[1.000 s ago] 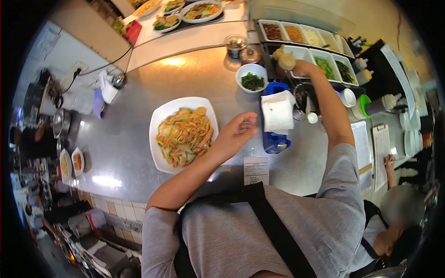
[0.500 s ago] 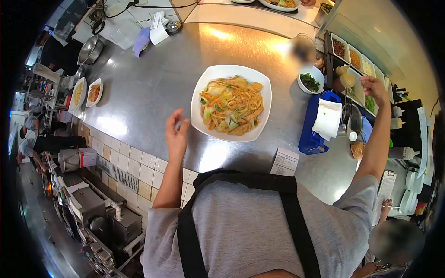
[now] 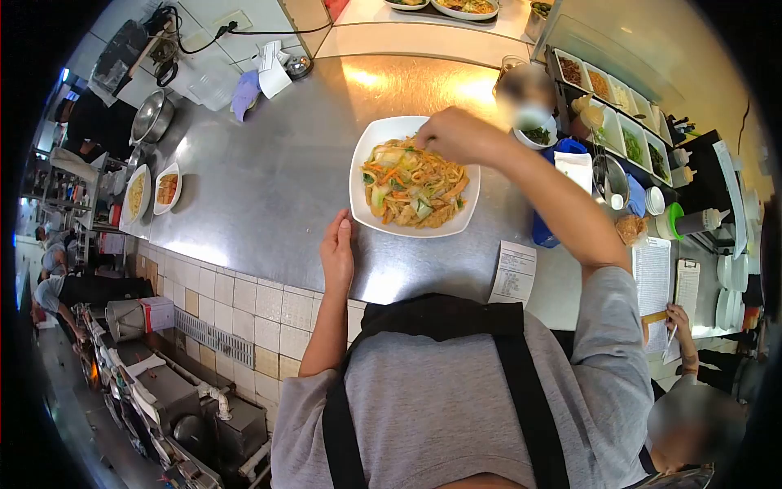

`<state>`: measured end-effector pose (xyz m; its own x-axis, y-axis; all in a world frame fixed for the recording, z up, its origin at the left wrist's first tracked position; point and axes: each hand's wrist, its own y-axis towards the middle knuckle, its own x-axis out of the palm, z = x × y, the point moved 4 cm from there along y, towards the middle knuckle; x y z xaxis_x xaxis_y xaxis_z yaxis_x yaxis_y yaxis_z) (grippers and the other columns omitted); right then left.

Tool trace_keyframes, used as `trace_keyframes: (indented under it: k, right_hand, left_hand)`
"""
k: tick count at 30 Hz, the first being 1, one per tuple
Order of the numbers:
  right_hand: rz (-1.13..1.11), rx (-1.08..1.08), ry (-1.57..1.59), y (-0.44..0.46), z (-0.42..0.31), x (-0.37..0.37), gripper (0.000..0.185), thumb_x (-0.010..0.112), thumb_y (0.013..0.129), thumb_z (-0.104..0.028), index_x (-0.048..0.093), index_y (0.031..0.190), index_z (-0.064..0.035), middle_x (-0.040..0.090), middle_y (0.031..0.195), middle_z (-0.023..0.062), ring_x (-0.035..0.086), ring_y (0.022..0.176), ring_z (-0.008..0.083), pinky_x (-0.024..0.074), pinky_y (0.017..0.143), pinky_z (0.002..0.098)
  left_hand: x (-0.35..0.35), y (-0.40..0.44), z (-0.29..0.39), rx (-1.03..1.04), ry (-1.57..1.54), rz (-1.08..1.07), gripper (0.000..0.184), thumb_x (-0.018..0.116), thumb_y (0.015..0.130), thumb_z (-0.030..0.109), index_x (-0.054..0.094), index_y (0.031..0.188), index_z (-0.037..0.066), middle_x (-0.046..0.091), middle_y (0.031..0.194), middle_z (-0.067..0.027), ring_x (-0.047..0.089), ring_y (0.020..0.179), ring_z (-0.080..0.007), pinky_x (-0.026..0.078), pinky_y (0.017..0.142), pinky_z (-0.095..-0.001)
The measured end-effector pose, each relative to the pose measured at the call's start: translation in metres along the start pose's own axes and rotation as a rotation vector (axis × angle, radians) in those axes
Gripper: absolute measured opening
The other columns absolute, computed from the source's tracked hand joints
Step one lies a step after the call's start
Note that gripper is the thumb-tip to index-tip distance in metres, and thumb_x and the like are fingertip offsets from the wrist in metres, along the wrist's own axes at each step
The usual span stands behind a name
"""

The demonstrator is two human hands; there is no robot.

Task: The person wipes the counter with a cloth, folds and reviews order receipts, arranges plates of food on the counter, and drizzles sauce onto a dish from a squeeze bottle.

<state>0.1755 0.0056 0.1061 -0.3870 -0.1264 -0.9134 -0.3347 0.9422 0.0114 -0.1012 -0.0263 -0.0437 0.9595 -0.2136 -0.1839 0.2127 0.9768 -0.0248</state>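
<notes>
a person (image 3: pixel 440 383) in grey works at a steel table (image 3: pixel 261 187), right hand (image 3: pixel 456 137) poised over a broad white dish (image 3: pixel 433 231) of noodles (image 3: pixel 415 194). the dish sits squarely at the person's twelve o'clock. with it as the clock's centre, the right hand hangs over the one o'clock side, its fingers bunched and pointing down towards the noodles; the fingertips are largely hidden from here, so whether they hold anything cannot be told. the left hand (image 3: pixel 336 248) rests at eight o'clock, just beside the rim, loosely open and gripping nothing.

good handling here would seem to mean light, low fingers, with the right wrist and forearm lifted clear of the rim, while the left palm stays close enough to check any slide on the smooth steel.

at two o'clock stands a bowl of dark greens (image 3: pixel 521 142); between three and four, a blue holder (image 3: pixel 543 231) topped with white napkins (image 3: pixel 574 171); between four and five, a printed slip (image 3: pixel 513 275). two small white dishes (image 3: pixel 162 209) sit well apart at nine. towards four, a co-worker's hand (image 3: pixel 677 318) is at the near end of a clipboard (image 3: pixel 687 285).
</notes>
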Motion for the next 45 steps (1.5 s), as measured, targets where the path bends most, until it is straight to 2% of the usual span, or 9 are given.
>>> trace_keyframes:
  k: [7,17,22,25,31,34,38,39,45]
  right_hand:
    - [0.032,0.133,-0.207,0.01,-0.036,0.012,0.018,0.058,0.079,-0.014,0.065,0.093,-0.0056,0.065,0.085,0.015,0.062,0.08,0.0331,0.0484,0.072,0.041]
    - [-0.047,-0.199,0.293,-0.012,0.016,-0.047,0.02,0.062,0.079,-0.012,0.066,0.097,-0.0052,0.066,0.089,0.0098,0.062,0.079,0.0208,0.0486,0.074,0.0322]
    - [0.399,0.391,0.45,-0.05,0.161,-0.17,0.016,0.062,0.08,-0.016,0.068,0.084,-0.0011,0.063,0.067,0.0046,0.058,0.059,0.0105,0.0486,0.057,0.0237]
    - [0.287,0.674,-0.09,-0.075,0.272,-0.204,0.016,0.063,0.076,-0.018,0.069,0.074,-0.0034,0.058,0.052,0.0047,0.056,0.048,0.0119,0.0471,0.051,0.0263]
    - [0.404,0.776,-0.364,-0.095,0.406,-0.157,0.01,0.065,0.068,-0.014,0.07,0.07,-0.0058,0.064,0.064,0.0144,0.064,0.062,0.0268,0.0513,0.064,0.0363]
    - [0.415,0.731,-0.394,-0.088,0.426,-0.144,0.016,0.066,0.068,-0.015,0.07,0.081,-0.0065,0.066,0.079,0.0172,0.064,0.076,0.0324,0.0508,0.073,0.0402]
    - [0.35,0.606,-0.487,-0.076,0.43,-0.128,0.028,0.066,0.067,-0.015,0.067,0.094,-0.007,0.065,0.091,0.0189,0.062,0.086,0.036,0.049,0.077,0.0434]
    - [0.324,0.55,-0.526,-0.072,0.434,-0.123,0.031,0.065,0.067,-0.015,0.066,0.097,-0.0072,0.064,0.092,0.0194,0.061,0.086,0.0366,0.0486,0.077,0.044]
    - [0.357,0.586,-0.492,-0.081,0.465,-0.125,0.018,0.058,0.074,-0.013,0.067,0.089,-0.007,0.065,0.077,0.0204,0.065,0.075,0.032,0.0502,0.069,0.041]
  left_hand:
    - [-0.005,-0.022,0.015,0.436,0.969,-0.178,0.051,0.044,0.092,0.034,0.042,0.131,0.001,0.037,0.138,-0.0192,0.031,0.129,-0.0362,0.025,0.104,-0.0465]
    - [-0.168,-0.005,-0.051,-0.239,1.321,0.42,0.064,0.044,0.091,0.045,0.034,0.135,0.0,0.03,0.142,-0.0194,0.022,0.134,-0.0335,0.02,0.107,-0.0469]
    - [-0.294,-0.082,-0.166,-0.61,1.003,0.483,0.071,0.034,0.092,0.052,0.033,0.134,-0.005,0.023,0.143,-0.0263,0.019,0.133,-0.0389,0.015,0.11,-0.0458]
    - [-0.303,-0.159,-0.226,-0.649,0.694,0.584,0.058,0.044,0.087,0.046,0.054,0.115,-0.004,0.059,0.107,-0.0253,0.056,0.096,-0.0419,0.04,0.081,-0.051]
    - [-0.207,-0.251,-0.204,-0.292,0.645,0.044,0.03,0.06,0.079,0.025,0.057,0.065,-0.002,0.051,0.062,-0.0079,0.045,0.057,-0.02,0.037,0.054,-0.0363]
    - [-0.202,-0.234,-0.24,-1.25,0.554,0.217,0.028,0.06,0.079,0.024,0.059,0.069,-0.002,0.05,0.058,-0.0072,0.043,0.054,-0.0183,0.036,0.052,-0.0352]
    - [-0.206,-0.187,-0.225,-0.501,0.904,-0.143,0.033,0.05,0.082,0.033,0.064,0.087,0.003,0.062,0.088,-0.0239,0.057,0.085,-0.0438,0.043,0.072,-0.0464]
    - [-0.212,-0.183,-0.227,-0.8,0.789,0.075,0.034,0.05,0.084,0.034,0.063,0.087,0.003,0.062,0.087,-0.0231,0.058,0.085,-0.0414,0.045,0.074,-0.0462]
    - [-0.215,-0.135,-0.142,-0.578,0.862,0.356,0.037,0.055,0.083,0.023,0.061,0.107,-0.004,0.063,0.102,-0.0231,0.061,0.097,-0.0322,0.045,0.084,-0.0371]
